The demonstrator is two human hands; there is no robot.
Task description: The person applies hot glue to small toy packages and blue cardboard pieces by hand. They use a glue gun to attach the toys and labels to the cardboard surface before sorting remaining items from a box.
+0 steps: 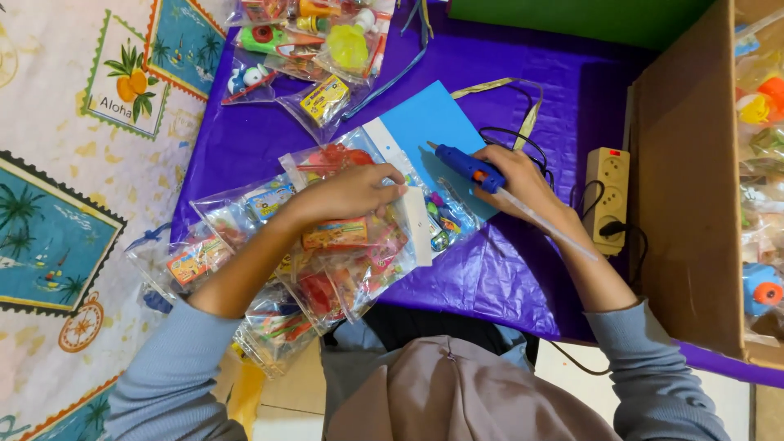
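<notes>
Head view, looking down on a purple table cover [523,269]. Right hand [516,181] is wrapped around the grip of a blue hot glue gun [464,163], nozzle pointing up and to the left, tip over a blue card sheet [429,122]; a clear glue stick [545,222] projects from the rear of the gun, running back over the wrist. Left hand [353,194] lies flat, fingers narrowly spread, pressing on the top packet of a stack of clear toy packets [343,245]; the fingertips reach the white header strip [412,208] of that packet, just beside the card sheet. It pins the packet rather than grasping it. The packets fan out toward the left edge of the table, overlapping each other, each holding small coloured toys and printed cards. A second cluster of clear toy bags [310,49] sits at the far side of the table, well apart from both hands. A black cord [510,135] loops from behind the gun toward a beige power strip [606,196] standing against the side of a cardboard box [690,188] on the right; a black plug is seated in the strip. Left of the table lies a patterned cloth [73,163] with palm and fruit motifs. Both forearms wear grey-blue sleeves.
</notes>
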